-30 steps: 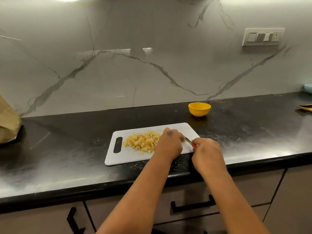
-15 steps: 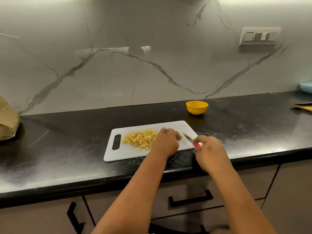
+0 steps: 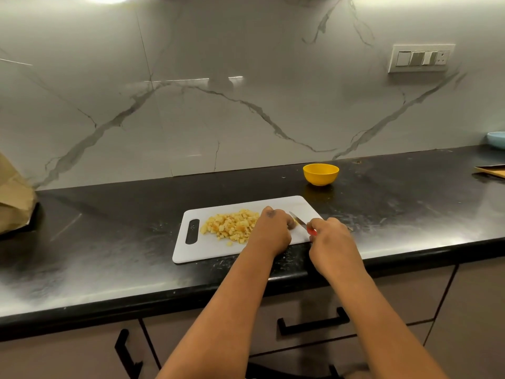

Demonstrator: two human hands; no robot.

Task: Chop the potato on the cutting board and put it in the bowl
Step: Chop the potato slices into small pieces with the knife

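Observation:
A white cutting board (image 3: 207, 248) lies on the black counter, and a heap of small yellow potato cubes (image 3: 232, 227) sits on its middle. My left hand (image 3: 273, 231) rests curled on the board just right of the heap, its fingers bent over a small potato piece that is mostly hidden. My right hand (image 3: 332, 243) grips a red-handled knife (image 3: 300, 222) whose blade points up-left toward my left fingers. The yellow bowl (image 3: 320, 174) stands behind the board to the right and looks empty.
The black counter (image 3: 109, 236) runs wall to wall beneath a marble backsplash. A brown paper bag (image 3: 13, 203) stands at the far left. At the far right are a light blue dish (image 3: 496, 139) and a wooden board (image 3: 492, 170). Drawers with black handles sit below.
The knife has drawn slightly back to the right from my left fingers. My left hand stays on the board by the heap. The view shifted a little.

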